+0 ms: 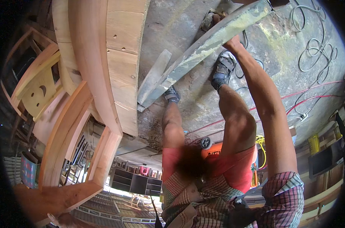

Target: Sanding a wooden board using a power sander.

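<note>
A long grey-green wooden beam (pixel 206 51) with flaking paint slants across the view. My right hand (pixel 217 19) reaches down behind it, and the beam covers most of the palm. On the beam's far side, my fingers are curled on a dark hand-held tool (pixel 207 21) low over the concrete floor; its exact kind is unclear. My left hand (pixel 60 220) shows only partly at the lower left rim, beside the edge of a reddish-brown wooden chair frame (pixel 67 196); its grip is unclear. A shorter grey wood piece (pixel 155 72) lies against the beam's lower end.
A pale wooden panel (pixel 122 74) and curved wooden rail (pixel 88 51) stand at left. Loose grey cable (pixel 317 51) and red hoses (pixel 312 102) lie across the floor at right. An orange machine (pixel 213 148) with a wheel sits behind my legs.
</note>
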A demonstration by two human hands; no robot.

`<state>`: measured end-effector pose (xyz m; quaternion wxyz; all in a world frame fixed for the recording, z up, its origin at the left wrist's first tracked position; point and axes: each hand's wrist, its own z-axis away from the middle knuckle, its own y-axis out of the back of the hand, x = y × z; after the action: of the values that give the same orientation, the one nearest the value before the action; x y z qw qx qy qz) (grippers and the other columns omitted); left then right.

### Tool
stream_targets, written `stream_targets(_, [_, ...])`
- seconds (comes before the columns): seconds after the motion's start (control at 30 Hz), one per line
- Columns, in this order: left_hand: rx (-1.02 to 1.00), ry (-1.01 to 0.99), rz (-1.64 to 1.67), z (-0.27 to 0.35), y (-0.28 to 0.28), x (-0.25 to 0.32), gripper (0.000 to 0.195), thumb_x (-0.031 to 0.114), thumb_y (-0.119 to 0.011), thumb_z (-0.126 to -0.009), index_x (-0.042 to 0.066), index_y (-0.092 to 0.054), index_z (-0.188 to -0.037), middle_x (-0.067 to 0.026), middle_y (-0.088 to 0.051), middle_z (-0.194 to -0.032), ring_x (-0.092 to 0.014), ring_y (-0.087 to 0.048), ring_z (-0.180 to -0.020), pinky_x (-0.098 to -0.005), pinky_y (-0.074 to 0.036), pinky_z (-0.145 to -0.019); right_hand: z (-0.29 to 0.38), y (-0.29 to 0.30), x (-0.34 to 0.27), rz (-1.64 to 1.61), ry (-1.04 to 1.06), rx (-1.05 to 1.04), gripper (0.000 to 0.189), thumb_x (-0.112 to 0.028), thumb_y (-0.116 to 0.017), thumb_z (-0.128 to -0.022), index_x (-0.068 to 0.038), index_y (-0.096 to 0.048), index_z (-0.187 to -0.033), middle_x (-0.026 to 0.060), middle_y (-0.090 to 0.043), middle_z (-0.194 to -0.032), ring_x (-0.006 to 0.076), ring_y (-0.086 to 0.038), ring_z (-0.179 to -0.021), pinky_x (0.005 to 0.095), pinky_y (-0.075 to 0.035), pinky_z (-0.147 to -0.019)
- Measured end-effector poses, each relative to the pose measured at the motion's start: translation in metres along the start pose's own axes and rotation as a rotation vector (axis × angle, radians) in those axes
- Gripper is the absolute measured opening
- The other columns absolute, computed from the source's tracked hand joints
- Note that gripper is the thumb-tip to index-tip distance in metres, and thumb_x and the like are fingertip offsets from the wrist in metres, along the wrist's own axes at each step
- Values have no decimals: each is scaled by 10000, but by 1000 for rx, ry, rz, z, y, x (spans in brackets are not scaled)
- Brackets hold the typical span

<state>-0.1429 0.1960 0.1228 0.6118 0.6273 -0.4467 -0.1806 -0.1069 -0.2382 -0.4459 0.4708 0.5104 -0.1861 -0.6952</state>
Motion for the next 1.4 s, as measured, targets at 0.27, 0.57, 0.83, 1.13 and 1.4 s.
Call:
stream_targets(0.27, [-50, -96, -124, -1, -20, 9, 671, 313, -546, -680, -23, -281, -1196, -181, -351, -1179, -280, -349, -1085, -386, -266, -929, -10, -5, -5, 121, 62, 159, 274, -224, -533, -683, -84, -452, -905, 143, -557, -858, 324, -517, -842, 402, -399, -739])
stream_targets(0.57, [-111, -282, -251, 0, -43, 16, 721, 298, -550, -670, -10, -227, -1236, -172, -314, -1216, -275, -317, -1113, -375, -239, -944, 6, -10, 5, -27, 14, 73, 345, -222, -535, -687, -92, -465, -999, 137, -541, -894, 307, -505, -846, 404, -391, -716])
stream_targets(0.83, [-150, -517, -283, 8, -62, 38, 769, 284, -553, -661, 3, -180, -1271, -164, -282, -1249, -271, -289, -1137, -365, -216, -957, 78, 47, -30, 194, -177, 79, 336, -289, -573, -689, -52, -524, -922, 175, -500, -903, 340, -509, -762, 425, -412, -668])
stream_targets(1.13, [-299, -261, 237, 22, -90, 55, 886, 229, -643, -552, -27, -172, -1257, -178, -269, -1241, -270, -250, -1162, -349, -160, -973, 185, 161, -102, -146, -323, 170, 269, -196, -546, -737, -53, -528, -965, 146, -505, -799, 311, -521, -694, 378, -421, -608])
stream_targets(1.4, [-198, -414, -88, 28, -98, 55, 968, 392, -678, -521, 45, -184, -1279, -218, -319, -1200, -369, -319, -1075, -457, -221, -905, 135, 277, -250, -534, 57, 108, 362, -297, -495, -791, -28, -490, -1035, 153, -517, -846, 280, -530, -759, 345, -426, -664])
